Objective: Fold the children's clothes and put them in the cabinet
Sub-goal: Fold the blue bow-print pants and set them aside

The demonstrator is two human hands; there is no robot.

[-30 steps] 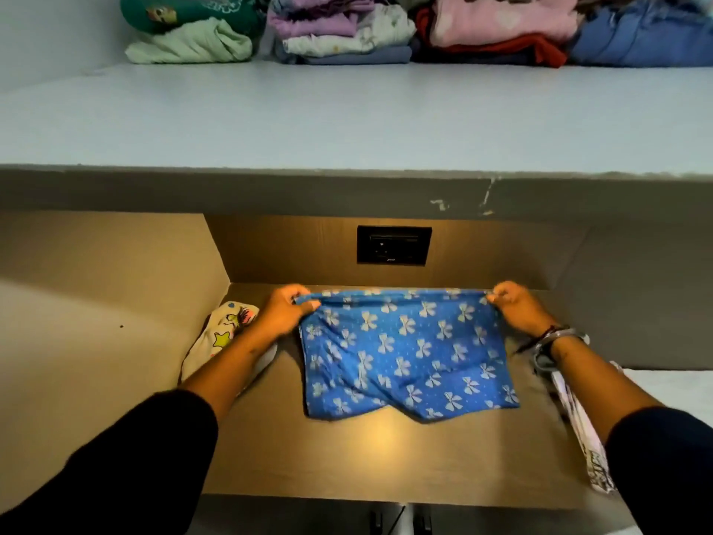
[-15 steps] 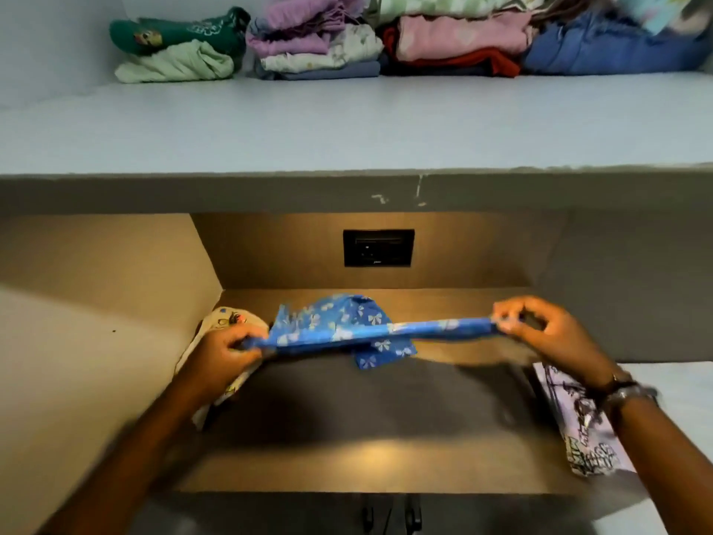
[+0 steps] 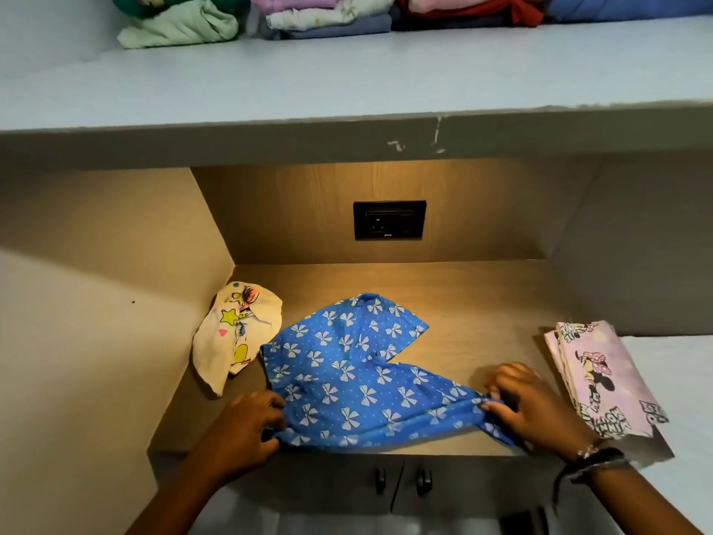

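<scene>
Half a second ago the shorts (image 3: 347, 380) hung in the air, pulled into a narrow band between the two hands. Now they lie spread on the counter (image 3: 482, 303), and both hands have come down to its front edge.

Nearest, below that edge, are two doors (image 3: 347, 496) with a dark knob (image 3: 380, 481) on each side of the gap between them. At the edge, the left hand (image 3: 247, 430) has its fingers curled and pinches the near left corner of the shorts. The right hand (image 3: 536, 411), with bracelets (image 3: 590, 453) at the wrist, pinches the near right corner, where the fabric is bunched between thumb and fingers. The near hem is stretched between the two grips.

The shorts are blue with white bows and lie at the middle of the counter, their two legs pointing away and parting at a notch on the right. Just left of them a crumpled cream garment (image 3: 239, 334) with a yellow star lies against the side wall. Well to the right, a folded pink cloth (image 3: 602, 384) with a cartoon mouse print lies with its near end past the counter's front edge.

Farther back, a black socket (image 3: 389, 220) sits in the lit rear panel. Above it runs a pale shelf (image 3: 347, 79), and folded stacks (image 3: 328, 13) line its far side.
</scene>
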